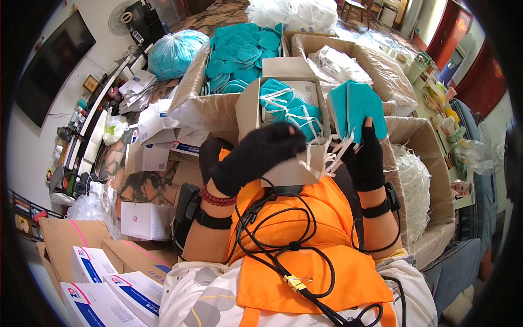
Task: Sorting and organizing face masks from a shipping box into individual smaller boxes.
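My right hand [366,158], in a black fingerless glove, grips a stack of teal folded face masks [357,109] upright, thumb across its face. White elastic straps [339,155] dangle from the stack's lower end. My left hand [259,155], also gloved in black, hovers over the near side of an open cardboard box [248,111], back of the hand toward me. Its fingers are partly hidden and slightly blurred, so its grip is unclear. More teal masks with white straps [297,114] lie inside that box, between my hands.
Behind stands a large lined carton of teal mask pieces [245,49], beside a blue-filled plastic bag [177,53]. Cartons with white material [338,65] and white straps [411,191] stand right. White printed boxes [98,305] lie lower left. Black cables [294,245] hang across my orange apron.
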Tool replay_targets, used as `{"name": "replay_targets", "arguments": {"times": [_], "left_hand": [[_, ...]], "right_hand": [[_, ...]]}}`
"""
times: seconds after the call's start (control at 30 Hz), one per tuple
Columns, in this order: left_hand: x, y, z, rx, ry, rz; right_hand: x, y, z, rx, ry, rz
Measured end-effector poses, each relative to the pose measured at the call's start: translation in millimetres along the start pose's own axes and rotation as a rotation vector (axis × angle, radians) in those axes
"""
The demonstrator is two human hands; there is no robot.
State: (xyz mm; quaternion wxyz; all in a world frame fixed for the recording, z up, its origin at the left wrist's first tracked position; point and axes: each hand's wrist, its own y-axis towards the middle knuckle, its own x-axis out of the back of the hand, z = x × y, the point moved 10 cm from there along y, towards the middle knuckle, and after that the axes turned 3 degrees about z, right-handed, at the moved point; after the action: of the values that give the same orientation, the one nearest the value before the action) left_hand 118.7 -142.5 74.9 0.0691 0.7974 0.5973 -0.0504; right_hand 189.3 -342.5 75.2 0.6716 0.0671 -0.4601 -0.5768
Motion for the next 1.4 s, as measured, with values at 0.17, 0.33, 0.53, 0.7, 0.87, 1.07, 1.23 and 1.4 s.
{"name": "replay_targets", "arguments": {"times": [0.17,0.33,0.53,0.7,0.87,1.07,1.23,1.4], "left_hand": [[5,22,-1,-0.196,-0.208,-0.108],[-34,25,15,-0.162,0.123,0.107],[-48,25,46,0.048,-0.431,0.139],[-39,21,53,0.099,-0.502,0.073],[-38,10,68,0.248,-0.647,0.058],[-15,5,40,-0.097,-0.150,-0.135],[29,-6,65,-0.104,-0.291,-0.354],[17,-8,43,-0.272,0.013,-0.312]], "right_hand": [[-6,0,17,0.131,-0.007,0.054],[-30,1,-18,-0.407,0.752,0.136],[-26,-3,-15,-0.518,0.962,-0.023],[-49,-6,-6,-0.532,0.962,0.156],[-53,-2,0,-0.449,0.825,0.138],[-65,13,18,-0.480,0.602,0.265],[-73,-16,42,-0.396,0.484,0.249],[-69,-52,59,-0.118,0.361,0.191]]}}
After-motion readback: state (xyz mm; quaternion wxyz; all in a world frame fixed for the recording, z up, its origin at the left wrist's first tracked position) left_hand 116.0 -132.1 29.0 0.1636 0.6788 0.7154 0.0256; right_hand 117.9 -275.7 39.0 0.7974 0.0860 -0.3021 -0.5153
